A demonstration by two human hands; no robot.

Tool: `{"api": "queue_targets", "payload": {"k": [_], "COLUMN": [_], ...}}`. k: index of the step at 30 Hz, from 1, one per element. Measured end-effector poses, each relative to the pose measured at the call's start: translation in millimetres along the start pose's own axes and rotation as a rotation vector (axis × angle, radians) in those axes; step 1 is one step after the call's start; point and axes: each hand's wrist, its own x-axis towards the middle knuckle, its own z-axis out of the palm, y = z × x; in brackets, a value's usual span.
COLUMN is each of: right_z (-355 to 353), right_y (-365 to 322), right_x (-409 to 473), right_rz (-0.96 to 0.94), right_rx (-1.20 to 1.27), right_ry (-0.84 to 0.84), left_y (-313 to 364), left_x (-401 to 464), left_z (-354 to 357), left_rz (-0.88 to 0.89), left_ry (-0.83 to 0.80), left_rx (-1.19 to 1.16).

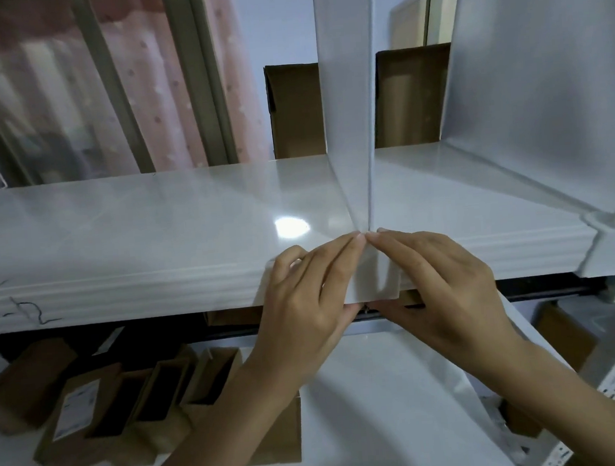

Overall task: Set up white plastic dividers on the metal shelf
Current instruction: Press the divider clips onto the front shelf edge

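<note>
A white plastic divider (pixel 351 120) stands upright on the metal shelf (pixel 152 214), its folded front tab pinched against the shelf edge by the grip of the left hand (pixel 303 298) and right hand (pixel 444 281). Below the hands, open cardboard boxes (pixel 153 396) are lined up; one label is unreadable.

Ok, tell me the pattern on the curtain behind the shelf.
Pink curtain with small pale dots, seen in the head view.
</note>
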Motion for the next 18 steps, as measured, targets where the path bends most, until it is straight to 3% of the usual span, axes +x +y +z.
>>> {"api": "queue_targets", "payload": {"k": [18], "right_z": [2.4], "right_y": [-1.7], "right_x": [2.9], "right_rz": [-0.024], "right_rx": [-0.073], "right_ry": [-0.019], "left_y": [-6.4], "left_x": [-2.4], "left_z": [-4.2], "left_rz": [0.000], "left_ry": [-0.022], "left_rx": [-0.021]}}
